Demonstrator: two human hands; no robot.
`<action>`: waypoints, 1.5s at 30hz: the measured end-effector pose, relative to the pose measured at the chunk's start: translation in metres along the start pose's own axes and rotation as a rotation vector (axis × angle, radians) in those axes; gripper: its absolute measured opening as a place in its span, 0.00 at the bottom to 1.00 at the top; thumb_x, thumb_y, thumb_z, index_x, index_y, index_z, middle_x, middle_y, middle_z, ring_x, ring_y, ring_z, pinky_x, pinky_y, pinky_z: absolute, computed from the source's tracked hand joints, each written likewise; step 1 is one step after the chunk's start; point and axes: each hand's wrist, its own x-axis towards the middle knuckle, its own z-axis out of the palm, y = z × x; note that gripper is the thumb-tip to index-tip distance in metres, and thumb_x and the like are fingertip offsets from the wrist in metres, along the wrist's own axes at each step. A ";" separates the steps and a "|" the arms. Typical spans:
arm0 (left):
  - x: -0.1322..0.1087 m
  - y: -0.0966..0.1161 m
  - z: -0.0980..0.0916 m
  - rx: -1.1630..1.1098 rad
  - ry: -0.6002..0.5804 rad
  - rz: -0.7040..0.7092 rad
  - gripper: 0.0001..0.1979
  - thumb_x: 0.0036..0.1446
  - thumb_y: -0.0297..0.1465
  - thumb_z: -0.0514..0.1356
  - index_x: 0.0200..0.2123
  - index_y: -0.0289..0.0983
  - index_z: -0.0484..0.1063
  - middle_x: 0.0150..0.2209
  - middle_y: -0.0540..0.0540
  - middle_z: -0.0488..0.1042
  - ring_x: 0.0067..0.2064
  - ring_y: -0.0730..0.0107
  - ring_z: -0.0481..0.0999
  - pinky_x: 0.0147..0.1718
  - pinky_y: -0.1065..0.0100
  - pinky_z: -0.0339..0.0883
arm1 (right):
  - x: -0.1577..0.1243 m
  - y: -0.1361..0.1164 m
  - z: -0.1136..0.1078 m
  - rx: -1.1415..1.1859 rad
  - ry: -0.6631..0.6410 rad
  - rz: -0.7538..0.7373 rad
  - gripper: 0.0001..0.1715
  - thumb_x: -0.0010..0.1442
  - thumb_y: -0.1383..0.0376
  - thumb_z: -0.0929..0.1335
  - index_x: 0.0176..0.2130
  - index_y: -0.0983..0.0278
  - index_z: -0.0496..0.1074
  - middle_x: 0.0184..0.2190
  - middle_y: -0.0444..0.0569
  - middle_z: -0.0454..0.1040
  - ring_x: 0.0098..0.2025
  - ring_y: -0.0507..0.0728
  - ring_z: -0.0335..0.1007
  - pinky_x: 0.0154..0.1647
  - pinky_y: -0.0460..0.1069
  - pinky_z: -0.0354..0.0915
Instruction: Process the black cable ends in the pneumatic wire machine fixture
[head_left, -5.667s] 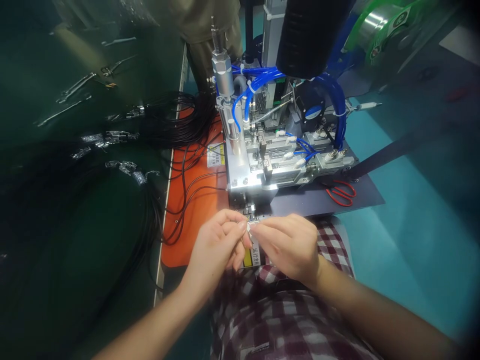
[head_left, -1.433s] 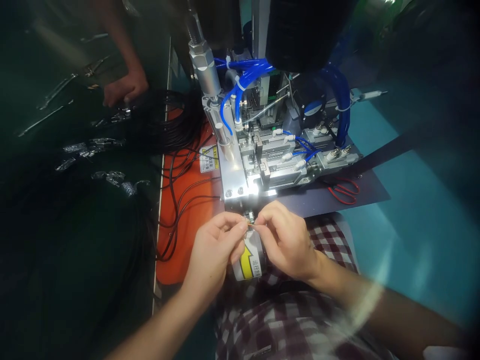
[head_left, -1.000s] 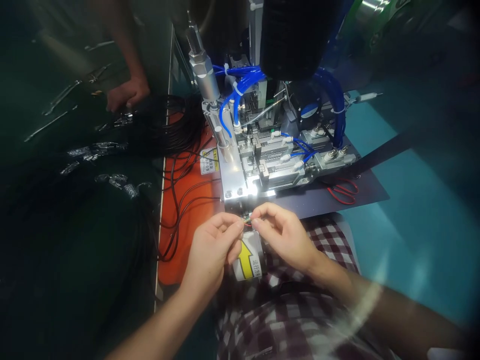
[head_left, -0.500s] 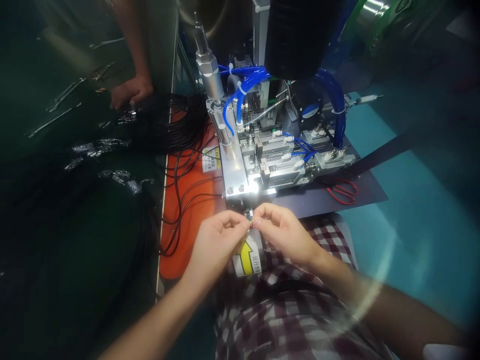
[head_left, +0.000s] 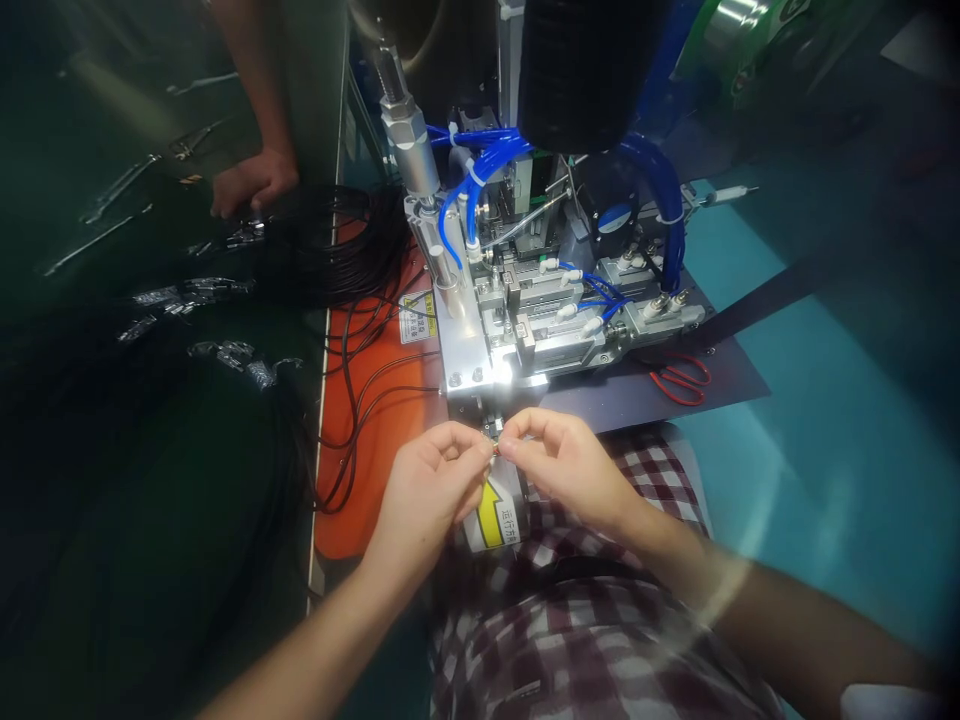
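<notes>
Thumb and forefinger of my left hand (head_left: 439, 480) are pinched at the front of the metal machine (head_left: 555, 320). Opposite it, my right hand (head_left: 566, 460) pinches too, its fingertips almost touching the left ones. Between the fingertips is something tiny and partly orange, too small to make out. Just beyond the fingertips lies the small black and white front part of the machine. Below them a white label with a yellow arrow (head_left: 490, 517) shows, partly covered by my left hand.
Black cables (head_left: 352, 250) lie on the orange surface (head_left: 375, 460) at left. Another person's hand (head_left: 256, 182) rests near them. Red-handled scissors (head_left: 682, 380) lie right of the machine. Metal-ended cable bundles (head_left: 232, 355) are at far left.
The whole view has shifted slightly, with the machine a little further left in the picture. Both hands keep their pinch at the machine's front.
</notes>
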 end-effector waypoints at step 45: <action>-0.002 -0.004 0.004 -0.054 0.027 0.062 0.11 0.56 0.33 0.61 0.27 0.33 0.66 0.22 0.55 0.66 0.14 0.89 0.55 0.17 0.76 0.44 | -0.003 0.004 0.004 -0.013 0.014 -0.058 0.09 0.60 0.62 0.66 0.30 0.64 0.65 0.15 0.35 0.56 0.16 0.45 0.47 0.15 0.42 0.48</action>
